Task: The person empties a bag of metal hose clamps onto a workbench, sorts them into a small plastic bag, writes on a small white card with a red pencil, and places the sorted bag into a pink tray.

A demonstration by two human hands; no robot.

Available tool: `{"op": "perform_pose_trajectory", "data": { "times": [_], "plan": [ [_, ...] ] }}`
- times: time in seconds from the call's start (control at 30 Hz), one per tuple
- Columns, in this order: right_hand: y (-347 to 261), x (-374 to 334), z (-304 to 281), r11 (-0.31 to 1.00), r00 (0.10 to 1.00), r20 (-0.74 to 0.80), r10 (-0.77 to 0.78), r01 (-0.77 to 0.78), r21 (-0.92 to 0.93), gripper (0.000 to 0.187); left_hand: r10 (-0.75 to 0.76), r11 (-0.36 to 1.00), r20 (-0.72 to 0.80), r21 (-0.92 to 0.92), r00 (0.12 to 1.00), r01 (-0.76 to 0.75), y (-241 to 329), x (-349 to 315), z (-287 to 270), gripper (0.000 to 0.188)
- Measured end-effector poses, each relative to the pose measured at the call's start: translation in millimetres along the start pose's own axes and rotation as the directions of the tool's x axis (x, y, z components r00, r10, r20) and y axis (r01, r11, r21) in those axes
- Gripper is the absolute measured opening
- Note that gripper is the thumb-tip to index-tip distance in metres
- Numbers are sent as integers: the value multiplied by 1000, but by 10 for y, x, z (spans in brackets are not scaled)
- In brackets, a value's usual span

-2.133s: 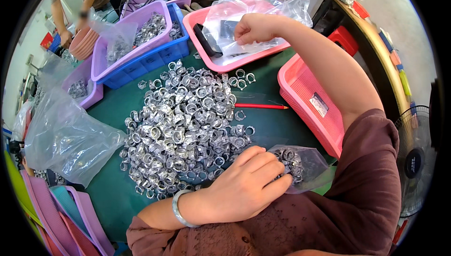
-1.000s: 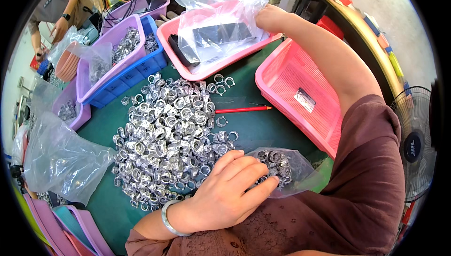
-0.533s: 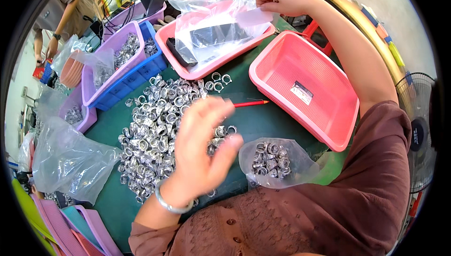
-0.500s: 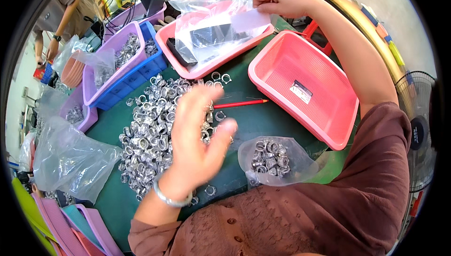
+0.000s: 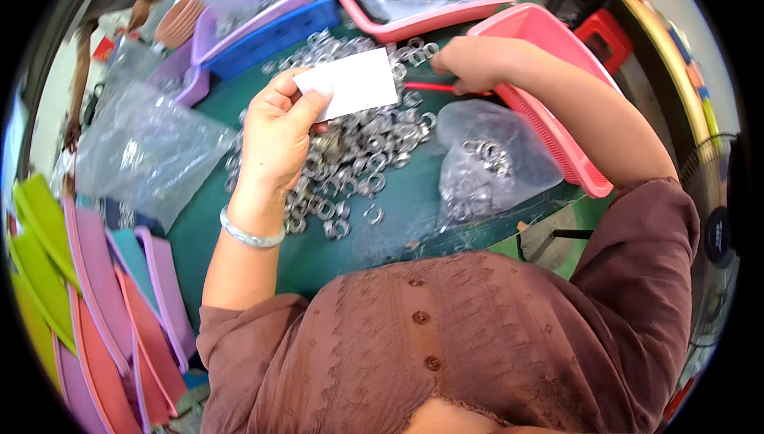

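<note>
My left hand [image 5: 278,128] pinches a small blank white card [image 5: 354,84] between thumb and fingers, above a heap of silvery metal rings [image 5: 358,151]. Further right, my right hand [image 5: 465,66] is down at a red pencil [image 5: 428,85] on the green table; its fingers are curled at the pencil and partly cover it. A clear plastic bag [image 5: 485,163] with several of the rings in it lies near the table's front edge.
A pink basket [image 5: 529,24] stands under my right forearm. At the back are a pink tray [image 5: 398,30] with plastic-wrapped things, a purple basket [image 5: 208,32] and a blue basket [image 5: 267,42]. A plastic bag [image 5: 151,155] and stacked coloured trays [image 5: 103,291] are left.
The white card has passed from my right hand to my left. My right hand has come down from the back tray to the red pencil. The view has shifted toward my body.
</note>
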State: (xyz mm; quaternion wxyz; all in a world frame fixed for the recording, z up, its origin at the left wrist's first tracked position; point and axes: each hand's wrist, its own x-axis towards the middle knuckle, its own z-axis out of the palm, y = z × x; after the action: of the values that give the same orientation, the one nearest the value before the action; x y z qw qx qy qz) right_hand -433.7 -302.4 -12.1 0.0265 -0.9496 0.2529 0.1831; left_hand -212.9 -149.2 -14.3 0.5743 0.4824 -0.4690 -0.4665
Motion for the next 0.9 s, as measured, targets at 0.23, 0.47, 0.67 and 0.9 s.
{"op": "perform_pose_trajectory", "data": {
  "times": [0.23, 0.47, 0.67, 0.9],
  "plan": [
    [-15, 299, 509, 992, 992, 0, 126, -126, -9, 22, -41, 985, -158, 157, 987, 66, 19, -900, -392, 25],
    [11, 245, 122, 959, 979, -84, 186, -200, -199, 25, -50, 937, -320, 313, 946, 156, -235, -1783, -875, 49],
    [-633, -520, -1107, 985, 842, -527, 115, -28, 171, 15, -66, 934, -436, 290, 897, 210, -527, -2236, -1006, 45],
    [-1766, -235, -797, 356, 860, -510, 26, 469, 808, 28, 161, 804, -445, 577, 881, 144, -981, -2452, -1136, 20]
  ]
}}
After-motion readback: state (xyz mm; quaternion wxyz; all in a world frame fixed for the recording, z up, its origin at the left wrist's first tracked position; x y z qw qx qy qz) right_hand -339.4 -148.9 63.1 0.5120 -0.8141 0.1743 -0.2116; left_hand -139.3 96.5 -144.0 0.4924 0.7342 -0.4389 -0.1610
